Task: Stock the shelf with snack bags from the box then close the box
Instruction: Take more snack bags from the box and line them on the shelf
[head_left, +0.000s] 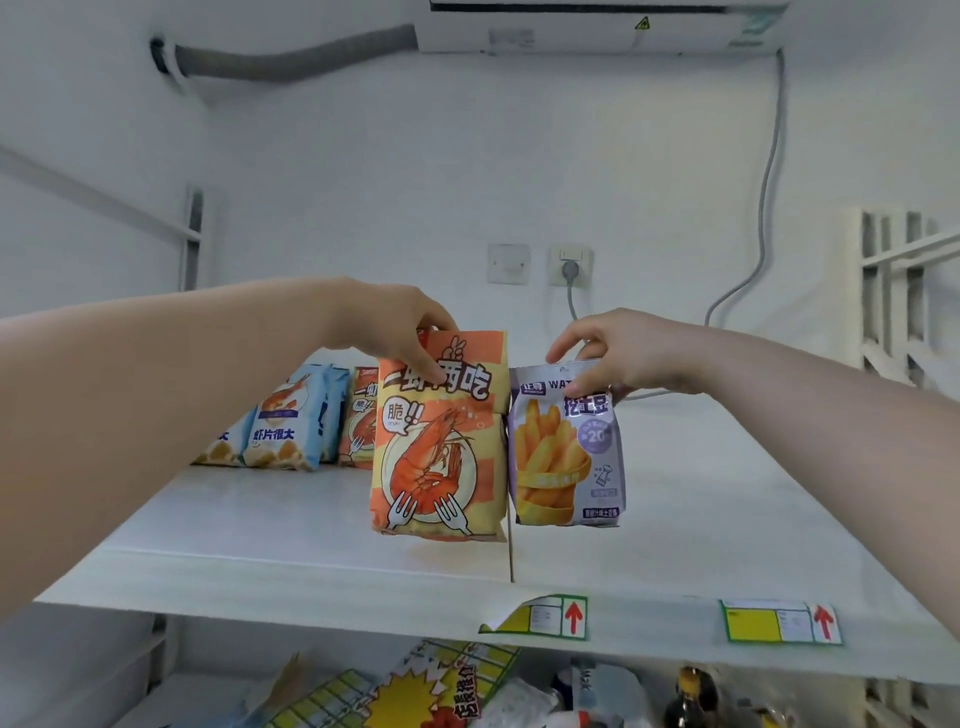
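Orange shrimp snack bag (439, 441): upright, over the front middle of the white shelf (727, 493). Whether its base rests on the board or hangs just above it cannot be told.

Left hand (400, 325): clamped on the top edge of that bag, thumb on the printed face, fingers behind.

Purple potato-fries bag (566, 447): upright, just beside the orange bag on its right, edges close or touching. It sits slightly further back on the same shelf.

Right hand (618, 353): pinches the top seam of the purple bag, fingers curled over it.

Already standing at the back left of the shelf: blue shrimp-chip bags (283, 421) in a row, and beside them a second orange bag (361, 415), partly hidden by the held one.

Shelf front edge: two yellow price labels with red arrows (540, 618) (779, 621); the left one is peeling at a corner.

Lower level: yellow promotional signs (415, 691) and a dark bottle (691, 696), blurred.

Rear wall: switch (509, 264), socket (570, 266) with a plug in it, grey cable (769, 182) leading up to an air conditioner (597, 26).
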